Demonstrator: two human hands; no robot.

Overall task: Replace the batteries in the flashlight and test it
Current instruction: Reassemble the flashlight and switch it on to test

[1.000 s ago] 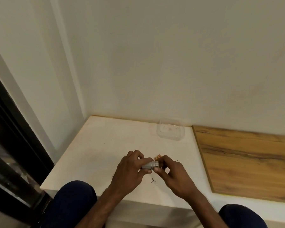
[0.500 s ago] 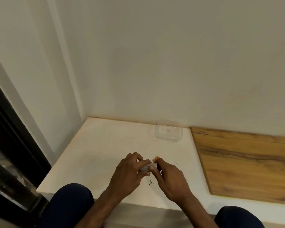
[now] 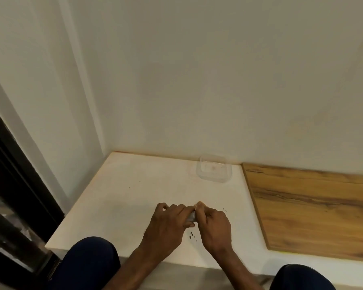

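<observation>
Walls meet in one corner behind one white table (image 3: pixel 117 197), and one wooden board (image 3: pixel 314 208) lies at its right side. One clear plastic container (image 3: pixel 214 169) stands near the back wall. Two knees in dark trousers show at the bottom edge. Two hands meet over the table: left hand (image 3: pixel 168 225) and right hand (image 3: pixel 215 226) both close around one small grey flashlight (image 3: pixel 191 217) between them, mostly hidden. Some dark specks (image 3: pixel 191 235) lie under the hands.

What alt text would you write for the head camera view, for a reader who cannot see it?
Two bare hands, left hand and right hand, meet around a small silver flashlight over a white tabletop. A clear plastic container stands by the wall, a wooden board lies to the right, and dark specks lie under the hands.
</observation>
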